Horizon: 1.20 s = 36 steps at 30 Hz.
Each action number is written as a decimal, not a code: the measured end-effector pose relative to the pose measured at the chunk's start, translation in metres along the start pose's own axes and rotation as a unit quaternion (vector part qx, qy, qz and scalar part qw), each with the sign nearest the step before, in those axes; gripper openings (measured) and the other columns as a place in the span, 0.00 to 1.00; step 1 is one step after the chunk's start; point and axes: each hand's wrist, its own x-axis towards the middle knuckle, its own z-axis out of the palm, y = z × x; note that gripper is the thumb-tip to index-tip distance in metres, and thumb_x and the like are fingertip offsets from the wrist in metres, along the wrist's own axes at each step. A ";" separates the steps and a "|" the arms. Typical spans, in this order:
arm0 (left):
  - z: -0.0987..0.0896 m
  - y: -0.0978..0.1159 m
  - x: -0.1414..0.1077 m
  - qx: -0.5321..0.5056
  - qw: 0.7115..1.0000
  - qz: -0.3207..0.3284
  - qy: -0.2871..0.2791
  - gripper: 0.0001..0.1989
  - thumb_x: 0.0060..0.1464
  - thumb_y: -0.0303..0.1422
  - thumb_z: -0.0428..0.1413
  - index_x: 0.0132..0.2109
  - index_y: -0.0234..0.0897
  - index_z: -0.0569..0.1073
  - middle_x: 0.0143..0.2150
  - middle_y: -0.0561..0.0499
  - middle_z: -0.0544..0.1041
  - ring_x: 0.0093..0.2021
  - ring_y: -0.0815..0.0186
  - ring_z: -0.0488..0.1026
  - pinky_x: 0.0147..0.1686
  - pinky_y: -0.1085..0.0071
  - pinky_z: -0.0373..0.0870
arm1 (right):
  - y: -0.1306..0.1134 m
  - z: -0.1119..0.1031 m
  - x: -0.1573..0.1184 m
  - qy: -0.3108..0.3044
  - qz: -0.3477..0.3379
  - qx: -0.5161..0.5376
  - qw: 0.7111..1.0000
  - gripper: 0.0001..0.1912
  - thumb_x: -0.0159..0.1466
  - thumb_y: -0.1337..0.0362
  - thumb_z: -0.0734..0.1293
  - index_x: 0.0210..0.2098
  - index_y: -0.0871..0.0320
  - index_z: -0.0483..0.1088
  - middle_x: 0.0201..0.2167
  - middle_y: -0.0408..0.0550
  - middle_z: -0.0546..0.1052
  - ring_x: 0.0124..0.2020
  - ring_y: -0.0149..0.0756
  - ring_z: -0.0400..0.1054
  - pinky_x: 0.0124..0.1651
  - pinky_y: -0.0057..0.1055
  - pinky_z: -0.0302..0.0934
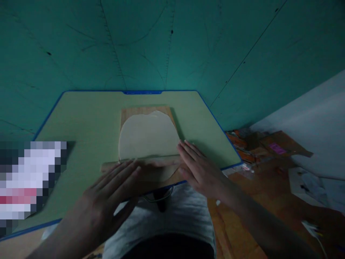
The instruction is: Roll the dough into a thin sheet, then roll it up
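Note:
A wide, flat sheet of pale dough (pixel 148 136) covers most of a wooden board (pixel 128 113), and its near part reaches the table's front edge. Across the dough lies a wooden rolling pin (pixel 159 161). My left hand (pixel 107 194) rests flat over the pin's left part, fingers extended and thumb apart. At the pin's right end, my right hand (pixel 198 167) lies with its fingers stretched out, touching it. The pin's right tip is hidden under that hand.
The board sits on a pale green table (pixel 88 126) with a blue rim against a green wall (pixel 151 46). A blurred-out object (pixel 35 176) lies at the left. Flattened cardboard (pixel 285 144) and plastic scraps are on the floor at right.

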 end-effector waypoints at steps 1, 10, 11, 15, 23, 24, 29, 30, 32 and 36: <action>0.001 -0.011 0.010 -0.005 1.000 -0.006 -0.003 0.30 0.67 0.36 0.49 0.73 0.39 0.55 0.68 0.41 0.69 0.64 0.54 0.70 0.60 0.58 0.71 | 0.006 0.001 0.011 0.003 0.005 0.003 1.000 0.31 0.75 0.55 0.52 0.71 0.67 0.54 0.74 0.62 0.54 0.75 0.46 0.44 0.74 0.51 0.44; 0.027 -0.071 0.069 0.018 0.978 -0.203 -0.043 0.35 0.69 0.46 0.33 0.67 0.22 0.64 0.68 0.34 0.67 0.71 0.47 0.60 0.67 0.45 0.61 | 0.039 -0.001 0.087 0.006 0.030 0.019 0.999 0.29 0.75 0.56 0.53 0.69 0.65 0.61 0.73 0.63 0.54 0.75 0.50 0.44 0.74 0.55 0.43; 0.025 -0.065 0.062 0.016 0.982 -0.185 -0.044 0.33 0.70 0.44 0.34 0.67 0.23 0.64 0.68 0.34 0.67 0.71 0.47 0.60 0.66 0.46 0.62 | 0.035 -0.001 0.078 0.005 0.012 0.018 1.000 0.28 0.75 0.56 0.52 0.68 0.65 0.61 0.73 0.62 0.56 0.75 0.49 0.44 0.74 0.55 0.43; 0.008 -0.029 0.020 0.026 0.995 -0.083 -0.037 0.30 0.69 0.37 0.42 0.72 0.27 0.55 0.70 0.34 0.64 0.71 0.48 0.59 0.66 0.46 0.63 | 0.007 0.002 0.025 0.016 -0.036 0.000 0.999 0.31 0.74 0.56 0.54 0.72 0.65 0.54 0.72 0.61 0.59 0.75 0.49 0.46 0.73 0.56 0.48; -0.012 -0.008 -0.016 0.040 0.997 -0.020 -0.056 0.34 0.66 0.30 0.47 0.75 0.30 0.49 0.70 0.36 0.65 0.71 0.53 0.59 0.67 0.52 0.64 | -0.012 0.008 -0.022 0.042 -0.078 -0.016 0.996 0.38 0.73 0.58 0.56 0.76 0.60 0.37 0.73 0.57 0.57 0.74 0.48 0.48 0.70 0.55 0.58; -0.010 -0.016 -0.009 0.034 0.998 -0.020 -0.055 0.32 0.67 0.31 0.46 0.74 0.30 0.51 0.69 0.36 0.67 0.70 0.54 0.61 0.67 0.52 0.65 | -0.007 0.009 -0.011 0.040 -0.076 -0.016 0.996 0.36 0.73 0.58 0.55 0.75 0.63 0.41 0.72 0.59 0.58 0.74 0.49 0.48 0.70 0.55 0.56; 0.007 -0.059 0.032 0.016 0.994 -0.090 -0.068 0.29 0.71 0.39 0.40 0.69 0.23 0.60 0.70 0.30 0.63 0.71 0.50 0.59 0.67 0.47 0.62 | 0.019 0.008 0.060 0.038 -0.004 -0.029 0.999 0.30 0.74 0.57 0.53 0.67 0.71 0.62 0.71 0.64 0.60 0.73 0.54 0.49 0.73 0.57 0.46; 0.010 -0.061 0.034 0.022 0.993 -0.097 -0.067 0.29 0.71 0.39 0.39 0.70 0.23 0.59 0.71 0.30 0.61 0.72 0.48 0.57 0.68 0.45 0.60 | 0.020 0.007 0.067 0.040 0.005 -0.031 0.999 0.29 0.74 0.57 0.53 0.67 0.71 0.63 0.71 0.64 0.61 0.73 0.54 0.49 0.73 0.57 0.45; 0.013 -0.054 0.030 0.039 0.994 -0.086 -0.051 0.30 0.70 0.39 0.42 0.72 0.26 0.54 0.72 0.30 0.59 0.73 0.46 0.53 0.68 0.41 0.58 | 0.018 0.007 0.066 0.044 0.004 -0.029 0.999 0.28 0.74 0.57 0.53 0.66 0.67 0.64 0.70 0.62 0.62 0.73 0.53 0.50 0.73 0.59 0.46; 0.005 -0.007 -0.006 0.070 0.996 -0.038 -0.033 0.39 0.65 0.32 0.50 0.75 0.26 0.42 0.72 0.28 0.59 0.74 0.45 0.51 0.68 0.45 0.60 | -0.001 0.008 0.020 0.043 -0.025 -0.024 0.998 0.29 0.74 0.54 0.54 0.68 0.64 0.62 0.70 0.60 0.62 0.74 0.52 0.49 0.70 0.57 0.54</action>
